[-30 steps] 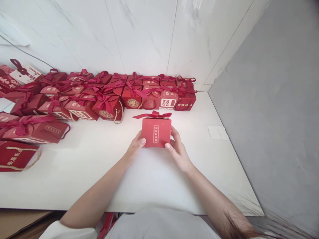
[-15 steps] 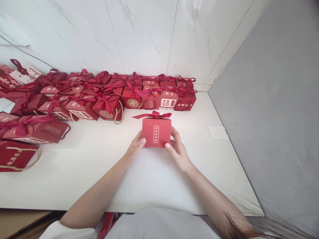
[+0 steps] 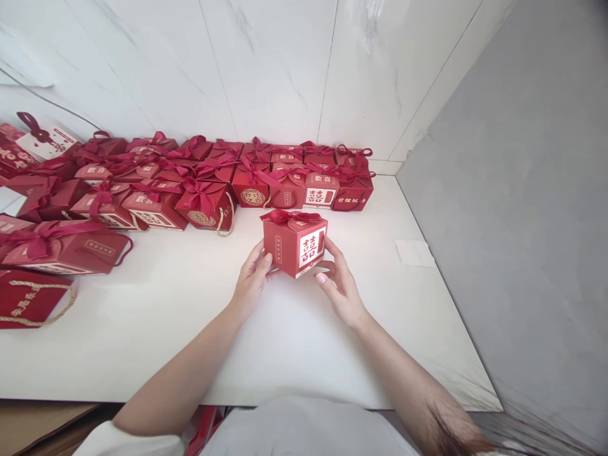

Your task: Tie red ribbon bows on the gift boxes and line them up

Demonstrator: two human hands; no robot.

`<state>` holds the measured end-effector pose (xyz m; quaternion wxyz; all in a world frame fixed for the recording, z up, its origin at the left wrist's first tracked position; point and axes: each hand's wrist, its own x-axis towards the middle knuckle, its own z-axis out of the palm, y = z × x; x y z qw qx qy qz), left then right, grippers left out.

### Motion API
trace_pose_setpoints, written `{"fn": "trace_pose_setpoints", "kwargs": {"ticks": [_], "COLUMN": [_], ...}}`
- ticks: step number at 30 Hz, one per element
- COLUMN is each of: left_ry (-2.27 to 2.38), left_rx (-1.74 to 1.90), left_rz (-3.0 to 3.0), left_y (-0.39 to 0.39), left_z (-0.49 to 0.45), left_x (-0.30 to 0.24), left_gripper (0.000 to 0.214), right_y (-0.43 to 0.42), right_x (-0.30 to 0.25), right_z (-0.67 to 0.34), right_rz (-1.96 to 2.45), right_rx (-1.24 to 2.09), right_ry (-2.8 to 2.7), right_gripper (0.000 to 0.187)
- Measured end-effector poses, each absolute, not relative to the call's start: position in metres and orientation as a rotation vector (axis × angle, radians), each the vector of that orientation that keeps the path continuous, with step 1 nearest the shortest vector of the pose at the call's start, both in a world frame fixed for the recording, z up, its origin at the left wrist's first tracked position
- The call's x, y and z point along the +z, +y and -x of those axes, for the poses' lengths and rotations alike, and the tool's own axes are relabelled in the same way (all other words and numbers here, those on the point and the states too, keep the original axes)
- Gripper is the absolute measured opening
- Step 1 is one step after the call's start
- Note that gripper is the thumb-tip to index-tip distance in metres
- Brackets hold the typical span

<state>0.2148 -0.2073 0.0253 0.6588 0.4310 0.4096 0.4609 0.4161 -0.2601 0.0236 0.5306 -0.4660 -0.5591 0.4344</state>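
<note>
A small red gift box (image 3: 294,246) with a dark red ribbon bow on top stands on the white table (image 3: 285,342), one corner turned toward me. One visible side carries a white panel with a red double-happiness sign, the other a gold label. My left hand (image 3: 253,278) holds its left side with thumb and fingers. My right hand (image 3: 338,285) grips its right side, fingers behind it and thumb at the lower front.
Several rows of similar red ribbon-tied boxes (image 3: 209,180) line the back of the table along the marble wall (image 3: 266,69). More red boxes (image 3: 61,247) lie at the left. A white paper slip (image 3: 415,252) rests at the right near a grey wall (image 3: 522,202).
The box has been turned between my hands: before, its plain front with a gold label faced me; now a corner points at me and the white-panel side shows.
</note>
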Motion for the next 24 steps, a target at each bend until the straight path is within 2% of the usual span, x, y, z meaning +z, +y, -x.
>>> {"fn": "trace_pose_setpoints", "kwargs": {"ticks": [2, 7, 15, 24], "left_ry": [0.858, 0.815, 0.85, 0.922], "left_rx": [1.038, 1.117, 0.951, 0.878], "left_rz": [-0.988, -1.138, -0.92, -0.878], "left_y": [-0.2077, -0.2076, -0.2097, -0.2067], "left_z": [-0.217, -0.219, -0.2135, -0.2142], "left_x": [0.0277, 0.0274, 0.0273, 0.0298], "left_gripper": [0.072, 0.102, 0.064, 0.069], "right_y": [-0.2612, -0.2638, -0.2668, -0.2674], "right_x": [0.0236, 0.0229, 0.0281, 0.0313], "right_z": [-0.4146, -0.4143, -0.4163, -0.4136], "right_rz": [1.08, 1.017, 0.992, 0.991], "right_rx": [1.003, 0.959, 0.876, 0.759], "right_ry": [-1.359, -1.452, -1.558, -1.63], "right_gripper": [0.074, 0.074, 0.068, 0.067]}}
